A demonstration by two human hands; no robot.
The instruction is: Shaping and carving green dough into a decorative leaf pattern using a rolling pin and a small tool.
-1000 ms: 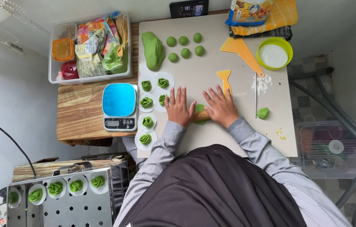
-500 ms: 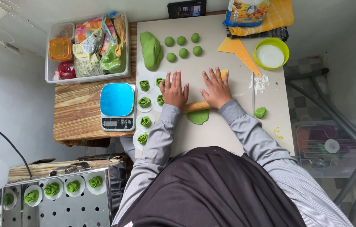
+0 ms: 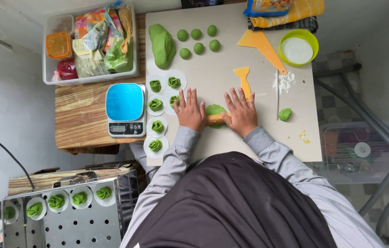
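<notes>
Both hands are laid flat, fingers spread and pointing toward 12 o'clock, on a wooden rolling pin (image 3: 216, 119) that lies across a flattened green dough disc (image 3: 214, 110) near the middle of the pale board (image 3: 258, 138). The left hand (image 3: 190, 111) is pressed palm-down on the pin's 9 o'clock end, the right hand (image 3: 241, 112) on its 3 o'clock end; nothing is gripped, only pressed under open palms. The disc is seen between the two hands, partly hidden by the pin.

At 12 o'clock from the right hand a yellow scraper (image 3: 243, 79) is found, just beyond the fingertips. Further toward 12 o'clock five green dough balls (image 3: 197, 40) are set in two rows, with a large green dough lump (image 3: 162, 43) at their 9 o'clock. At 9 o'clock of the left hand, shaped green dumplings on white paper rounds (image 3: 156, 104) are lined up along the board's edge, and beyond them a blue-topped scale (image 3: 125, 109) is placed on a wooden table (image 3: 80, 115). At 3 o'clock of the right hand a small dough piece (image 3: 285, 114) is seen, with a thin knife (image 3: 277, 94) and a patch of flour (image 3: 286, 81) near it. A green bowl (image 3: 314, 40) of white powder is kept at 1 o'clock. At 7 o'clock a perforated metal tray (image 3: 89, 225) holds more dumplings.
</notes>
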